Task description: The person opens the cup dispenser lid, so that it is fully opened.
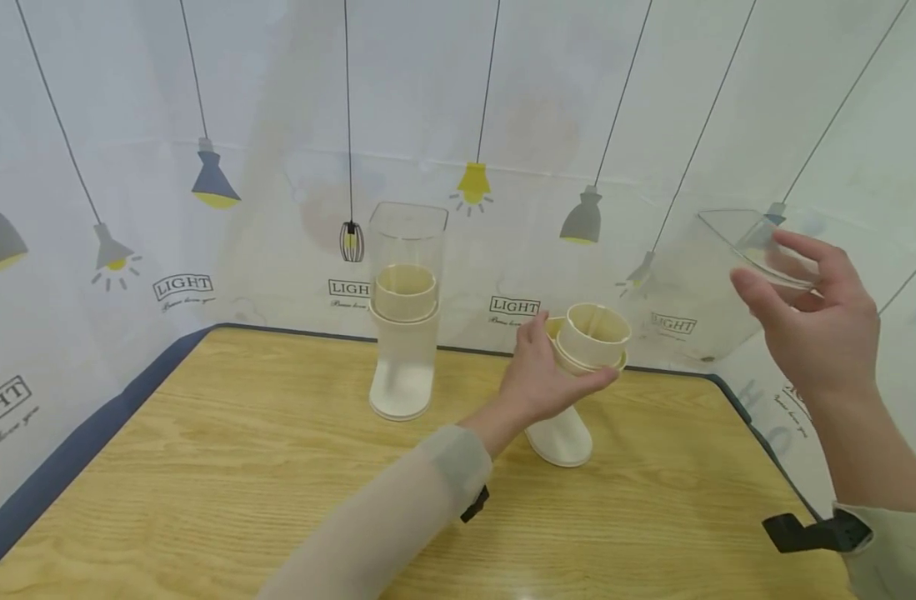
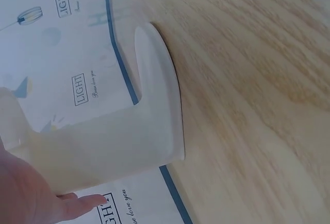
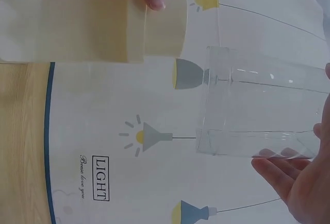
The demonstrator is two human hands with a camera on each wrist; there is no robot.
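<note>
My left hand (image 1: pixel 536 379) grips the upper part of a cream dispenser stand (image 1: pixel 563 437), thumb and fingers round its collar. The stand's round ring (image 1: pixel 588 346) is open at the top, and its rounded foot is on the table. Up to the right, my right hand (image 1: pixel 825 333) holds a clear square-sided plastic container (image 1: pixel 758 237) between thumb and fingers. In the right wrist view the container (image 3: pixel 263 100) is apart from the cream stand (image 3: pixel 82 28), with a gap between its rim and the ring.
A second cream dispenser (image 1: pixel 403 367) stands to the left, a clear container (image 1: pixel 408 225) fitted on its top. The wooden table (image 1: pixel 277 475) has a dark blue edge. Behind it hangs a white curtain (image 1: pixel 277 108) printed with lamps.
</note>
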